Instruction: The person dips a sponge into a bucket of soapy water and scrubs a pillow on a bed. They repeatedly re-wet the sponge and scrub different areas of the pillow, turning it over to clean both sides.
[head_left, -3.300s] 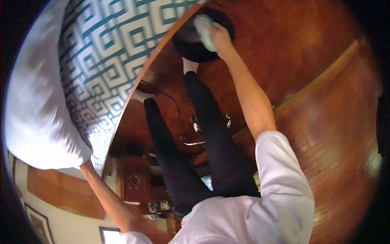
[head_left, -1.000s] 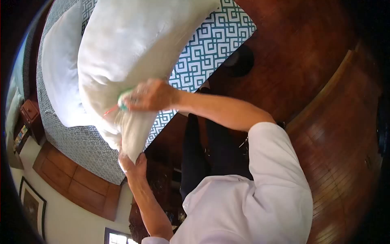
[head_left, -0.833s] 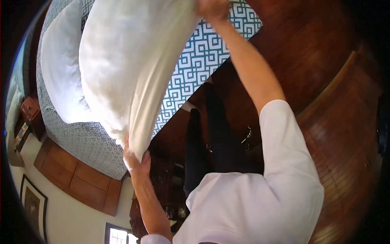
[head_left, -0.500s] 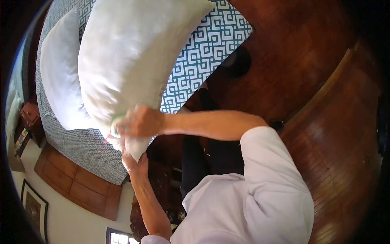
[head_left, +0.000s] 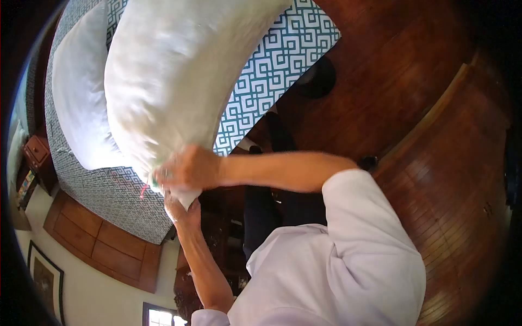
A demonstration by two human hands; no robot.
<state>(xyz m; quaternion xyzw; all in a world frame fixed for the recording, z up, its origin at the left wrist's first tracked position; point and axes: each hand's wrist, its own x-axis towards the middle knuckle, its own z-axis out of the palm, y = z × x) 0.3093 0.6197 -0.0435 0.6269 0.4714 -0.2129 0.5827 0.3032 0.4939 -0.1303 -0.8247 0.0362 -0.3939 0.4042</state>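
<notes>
A large white pillow (head_left: 163,81) lies on the patterned bed cover (head_left: 266,76). At its near end my left hand (head_left: 184,211) grips the pillow's white corner between thumb and fingers. My right hand (head_left: 190,167), somewhat blurred, is closed just above it, against the pillow's end. Under its fingers shows a small green and white object (head_left: 156,180), too blurred to name. Beside this a thin red strip (head_left: 143,190) sticks out over the bed cover.
A second white pillow (head_left: 81,92) lies further left on the bed. A wooden panel (head_left: 103,242) stands at the bed's lower left side, and a small wooden cabinet (head_left: 39,152) at the far left. Wooden floor (head_left: 435,179) spreads on the right, with a dark round object (head_left: 318,79) near the bed's corner.
My right hand has shifted slightly down and right, closer to my left hand. The red strip now hangs more upright, and less of the pillow's corner shows between the hands.
</notes>
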